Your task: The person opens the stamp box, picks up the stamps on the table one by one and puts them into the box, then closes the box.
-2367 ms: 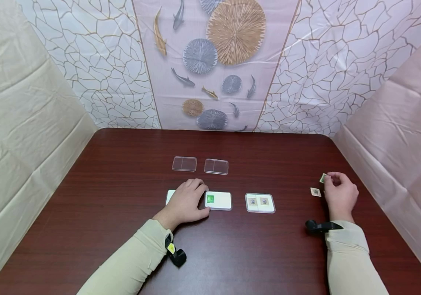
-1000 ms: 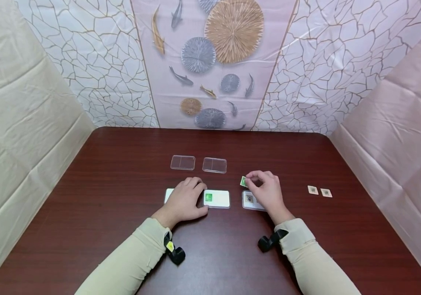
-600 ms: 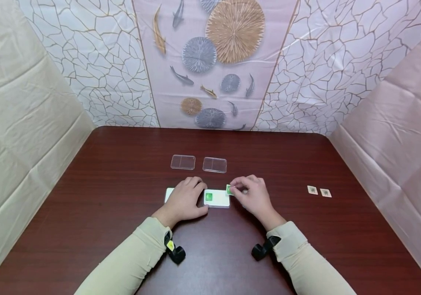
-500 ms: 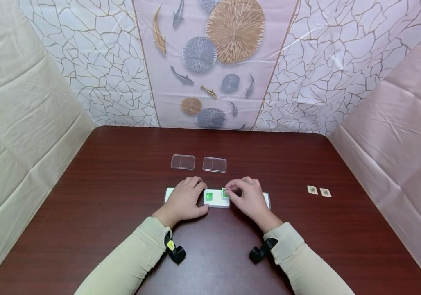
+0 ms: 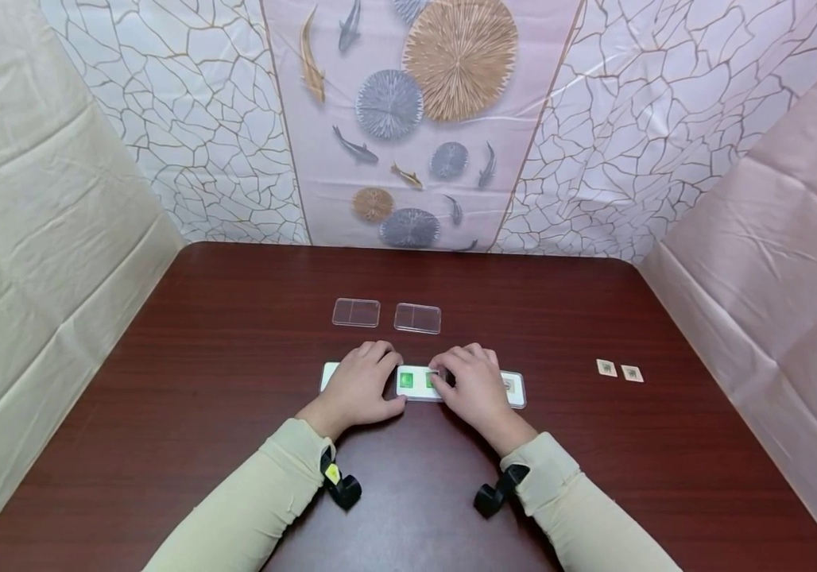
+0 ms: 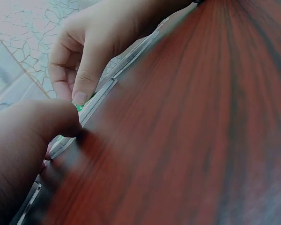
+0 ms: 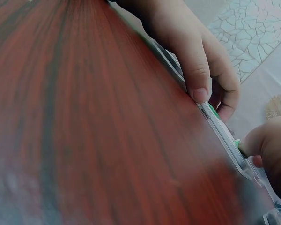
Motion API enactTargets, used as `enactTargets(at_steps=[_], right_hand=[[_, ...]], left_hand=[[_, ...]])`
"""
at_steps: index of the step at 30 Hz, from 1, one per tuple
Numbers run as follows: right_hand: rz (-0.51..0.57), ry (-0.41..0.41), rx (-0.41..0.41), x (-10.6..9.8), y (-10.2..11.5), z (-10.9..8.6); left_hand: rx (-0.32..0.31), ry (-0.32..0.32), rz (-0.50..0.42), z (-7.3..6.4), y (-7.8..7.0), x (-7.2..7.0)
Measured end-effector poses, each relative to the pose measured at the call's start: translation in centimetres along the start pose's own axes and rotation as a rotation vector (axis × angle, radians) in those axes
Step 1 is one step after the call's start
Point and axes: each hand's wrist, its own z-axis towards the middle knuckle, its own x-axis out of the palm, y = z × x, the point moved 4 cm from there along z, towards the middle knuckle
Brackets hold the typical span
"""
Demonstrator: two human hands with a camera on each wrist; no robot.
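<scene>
A flat white case with a clear rim (image 5: 419,389) lies mid-table. My left hand (image 5: 360,387) holds its left end, thumb at the near edge and fingertips at the far edge. In the case's left half lies a green stamp (image 5: 406,380). Between thumb and fingers, my right hand (image 5: 476,389) pinches a second green stamp (image 5: 429,380) right at the right half; the fingers hide much of it. In the right wrist view, this green stamp (image 7: 237,142) shows at the fingertips, close over the case. My left hand (image 7: 192,61) grips the case edge there.
Another white case (image 5: 327,372) is mostly hidden behind the left hand. On the right, a case with brownish stamps (image 5: 517,389) is partly covered by the right hand. Two clear lids (image 5: 356,312) lie behind, and two pale stamps (image 5: 619,371) lie far right.
My right hand has carried the green stamp from the far right leftward to the middle case's right half, and lowered it. The left hand has stayed in place.
</scene>
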Motion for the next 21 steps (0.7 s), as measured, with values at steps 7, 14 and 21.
enactTargets(at_steps=[7, 14, 21], right_hand=[[-0.010, -0.031, -0.039, 0.0, 0.0, -0.1], [-0.048, -0.045, -0.080, -1.1, 0.0, 0.9], [-0.070, 0.263, 0.032, -1.2, -2.7, 6.6]], left_hand=[[0.013, -0.018, 0.003, 0.1, 0.1, 0.1], [0.006, -0.013, 0.001, 0.1, 0.0, -0.1], [-0.007, 0.020, -0.003, 0.0, 0.0, 0.1]])
